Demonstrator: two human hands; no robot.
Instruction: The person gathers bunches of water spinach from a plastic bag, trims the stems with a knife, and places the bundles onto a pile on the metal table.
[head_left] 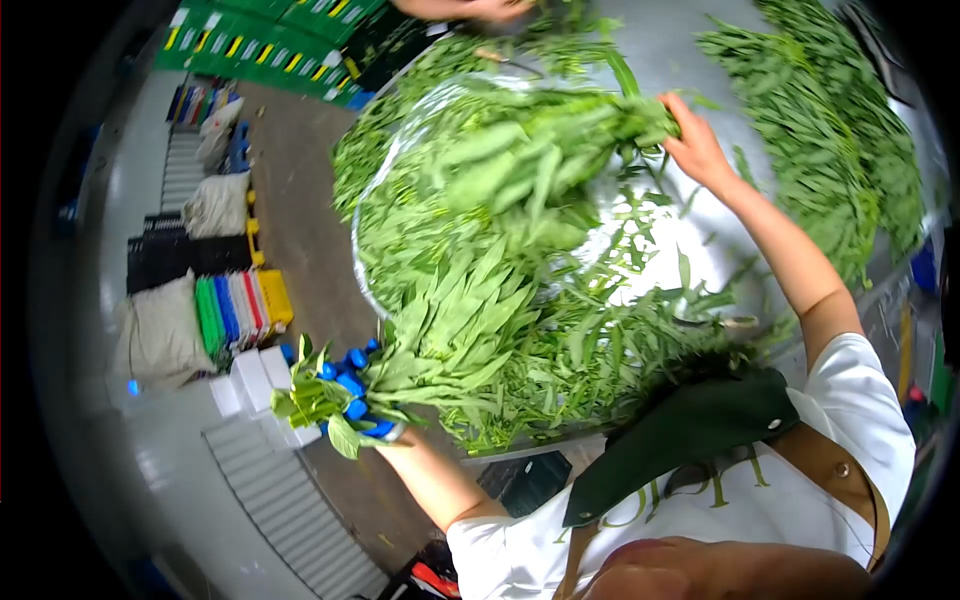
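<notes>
My left hand (352,395), with blue coverings on its fingers, is wrapped round the stem ends of a bunch of leafy greens (455,315). Its cut stems (305,405) stick out to the left, past the table edge. My right hand (695,145), bare, is closed on the gathered end of a second bunch of leafy greens (540,150). That bunch is blurred by motion and lies over a large heap of greens (410,220). Clear plastic sheeting (362,235) shows round the heap's edge. Loose leaves (630,340) cover the near part of the table.
Long bundles of greens (820,140) lie on the metal table (685,35) at right. Another person's hand (495,10) is at the top. Green crates (265,50) are stacked behind. Coloured folded stacks (240,310), sacks (165,320) and a roller conveyor (290,500) stand to the left.
</notes>
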